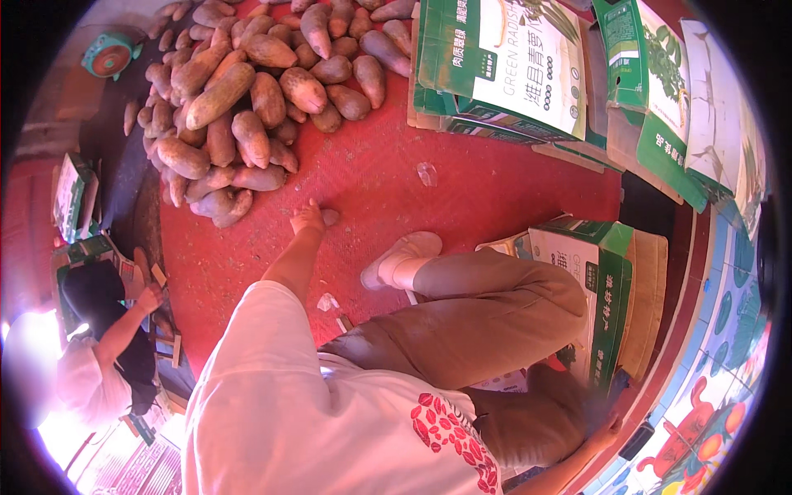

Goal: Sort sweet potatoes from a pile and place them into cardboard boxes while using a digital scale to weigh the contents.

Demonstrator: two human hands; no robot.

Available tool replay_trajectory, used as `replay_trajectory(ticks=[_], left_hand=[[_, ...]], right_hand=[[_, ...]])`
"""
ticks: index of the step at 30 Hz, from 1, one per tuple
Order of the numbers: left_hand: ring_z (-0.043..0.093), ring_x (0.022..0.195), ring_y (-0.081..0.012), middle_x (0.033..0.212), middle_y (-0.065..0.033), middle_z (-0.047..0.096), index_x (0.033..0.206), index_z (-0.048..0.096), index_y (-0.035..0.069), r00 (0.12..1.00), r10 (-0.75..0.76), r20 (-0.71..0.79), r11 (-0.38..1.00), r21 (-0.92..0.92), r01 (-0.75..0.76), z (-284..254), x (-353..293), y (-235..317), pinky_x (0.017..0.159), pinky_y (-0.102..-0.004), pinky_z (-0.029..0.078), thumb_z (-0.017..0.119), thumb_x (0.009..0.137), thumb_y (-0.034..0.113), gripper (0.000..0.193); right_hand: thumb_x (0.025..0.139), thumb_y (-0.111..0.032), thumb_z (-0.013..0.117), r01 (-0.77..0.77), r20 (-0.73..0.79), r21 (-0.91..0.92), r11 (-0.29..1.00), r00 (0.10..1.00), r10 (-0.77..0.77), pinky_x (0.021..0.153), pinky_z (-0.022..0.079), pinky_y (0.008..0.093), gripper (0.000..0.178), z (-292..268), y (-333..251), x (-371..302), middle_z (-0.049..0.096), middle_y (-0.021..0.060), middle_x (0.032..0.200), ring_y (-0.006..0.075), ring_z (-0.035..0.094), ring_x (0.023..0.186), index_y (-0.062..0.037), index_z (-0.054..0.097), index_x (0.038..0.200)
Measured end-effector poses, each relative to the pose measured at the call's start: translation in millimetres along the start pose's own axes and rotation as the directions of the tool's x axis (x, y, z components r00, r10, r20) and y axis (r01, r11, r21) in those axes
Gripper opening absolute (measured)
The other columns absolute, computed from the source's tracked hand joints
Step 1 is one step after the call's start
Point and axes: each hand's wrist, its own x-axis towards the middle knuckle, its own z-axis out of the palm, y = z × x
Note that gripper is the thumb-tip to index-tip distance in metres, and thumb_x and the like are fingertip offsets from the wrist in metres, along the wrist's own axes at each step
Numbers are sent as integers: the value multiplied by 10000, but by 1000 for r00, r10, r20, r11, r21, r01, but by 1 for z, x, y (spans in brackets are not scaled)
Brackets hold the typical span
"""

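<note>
My left arm reaches forward over the red floor covering. My left hand is closed, and the rounded end of a sweet potato shows at its right side. Just beyond it lies a big heap of brownish-purple sweet potatoes. At the lower right, my right hand is lowered beside my dark trousers, near a green-and-white carton. Blur and shadow hide the fingers of that hand, so I cannot see whether it holds anything.
Printed green-and-white cartons stand at the far right, with another open carton beside them. A painted tile wall borders the right. At left, a co-worker sits near a carton. A round green-rimmed object stands behind the heap.
</note>
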Motion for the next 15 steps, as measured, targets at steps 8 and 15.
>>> replay_trajectory(ticks=[8, 15], left_hand=[[388, 1246, -319, 1394, -120, 346, 1329, 360, 151, 975, 110, 191, 993, -51, -102, -23, -62, 19, 948, -413, 380, 469, 816, 494, 627], [575, 1046, -246, 1137, -127, 588, 1301, 381, 123, 945, 234, 229, 966, -165, -199, -10, -81, 26, 864, -353, 454, 535, 778, 442, 631]], right_hand=[[911, -277, 496, 58, -54, 4, 998, 997, -57, 648, 487, 347, 349, -9, 26, 7, 635, 171, 866, 261, 630, 746, 52, 602, 953], [911, -262, 502, 184, -82, -93, 979, 978, -192, 664, 482, 353, 333, -9, 8, 5, 615, 172, 856, 273, 607, 732, 57, 598, 923]])
